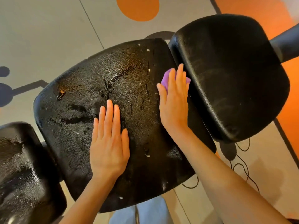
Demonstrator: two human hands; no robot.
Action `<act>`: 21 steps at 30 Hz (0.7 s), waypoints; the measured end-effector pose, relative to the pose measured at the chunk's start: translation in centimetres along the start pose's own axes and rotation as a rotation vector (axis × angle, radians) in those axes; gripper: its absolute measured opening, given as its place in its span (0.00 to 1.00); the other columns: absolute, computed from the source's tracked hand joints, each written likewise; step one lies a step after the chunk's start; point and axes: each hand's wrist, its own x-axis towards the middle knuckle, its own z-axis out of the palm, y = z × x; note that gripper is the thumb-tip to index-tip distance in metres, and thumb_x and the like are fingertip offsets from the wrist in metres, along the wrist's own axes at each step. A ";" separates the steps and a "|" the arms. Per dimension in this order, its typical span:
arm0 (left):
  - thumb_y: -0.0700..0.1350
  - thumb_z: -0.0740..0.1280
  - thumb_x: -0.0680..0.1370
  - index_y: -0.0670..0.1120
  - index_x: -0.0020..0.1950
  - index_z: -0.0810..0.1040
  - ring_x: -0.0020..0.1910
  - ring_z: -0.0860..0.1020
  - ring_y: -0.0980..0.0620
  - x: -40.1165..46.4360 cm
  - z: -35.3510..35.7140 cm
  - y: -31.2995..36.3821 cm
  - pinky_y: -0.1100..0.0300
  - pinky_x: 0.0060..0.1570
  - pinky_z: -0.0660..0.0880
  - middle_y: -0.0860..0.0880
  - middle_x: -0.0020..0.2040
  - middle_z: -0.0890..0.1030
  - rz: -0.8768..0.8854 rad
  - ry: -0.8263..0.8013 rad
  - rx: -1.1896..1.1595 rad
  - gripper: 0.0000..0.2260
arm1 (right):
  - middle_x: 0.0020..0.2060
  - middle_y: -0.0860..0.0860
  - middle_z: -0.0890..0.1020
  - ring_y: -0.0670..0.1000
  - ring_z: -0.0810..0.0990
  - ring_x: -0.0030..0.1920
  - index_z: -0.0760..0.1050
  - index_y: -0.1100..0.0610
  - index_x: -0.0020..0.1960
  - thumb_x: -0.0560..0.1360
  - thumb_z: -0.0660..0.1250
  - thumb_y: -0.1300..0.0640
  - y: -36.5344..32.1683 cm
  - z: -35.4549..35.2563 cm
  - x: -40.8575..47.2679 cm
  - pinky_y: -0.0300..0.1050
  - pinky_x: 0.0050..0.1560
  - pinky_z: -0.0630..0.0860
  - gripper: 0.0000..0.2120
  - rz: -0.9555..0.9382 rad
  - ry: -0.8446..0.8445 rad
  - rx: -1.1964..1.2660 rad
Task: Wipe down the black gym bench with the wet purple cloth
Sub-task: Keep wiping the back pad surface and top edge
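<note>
- Purple cloth (pixel 166 78) sits under the right hand (pixel 174 101), bunched up; fingers lie straight and flat over it, pressing rather than clenching, so only its upper edge peeks out at 12 o'clock of the hand.
- Cloth location: right edge of the middle pad (pixel 100 88), hard against the gap to the right pad (pixel 229 75), which lies at 3 o'clock of the hand. Flat press likely spreads pressure for wiping that seam edge.
- Left hand (pixel 109 143) rests palm down on the middle pad at 8 o'clock from the cloth, fingers straight and together, holding nothing; likely bracing the body or steadying the bench.
- Middle pad looks wet and streaked, with small white flecks (pixel 148 50) scattered on it, mostly toward 12 and 3 o'clock; so wiping seems under way, not finished.
- Right pad looks dull, faintly smeared, fewer wet streaks; probably next.
- Left pad (pixel 21 167) at 8 o'clock shows wet sheen too.
- Floor (pixel 40 29) is grey with an orange circle (pixel 137 7) at 12 o'clock; a thin black cord (pixel 242 168) trails at 4 o'clock.
</note>
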 end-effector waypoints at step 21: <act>0.50 0.51 0.82 0.43 0.81 0.51 0.81 0.45 0.48 -0.3 -0.5 0.2 0.53 0.79 0.42 0.46 0.82 0.48 -0.005 -0.028 -0.029 0.28 | 0.77 0.54 0.58 0.53 0.51 0.77 0.56 0.58 0.76 0.83 0.51 0.51 -1.4 0.1 -0.3 0.55 0.76 0.55 0.24 -0.371 -0.148 -0.100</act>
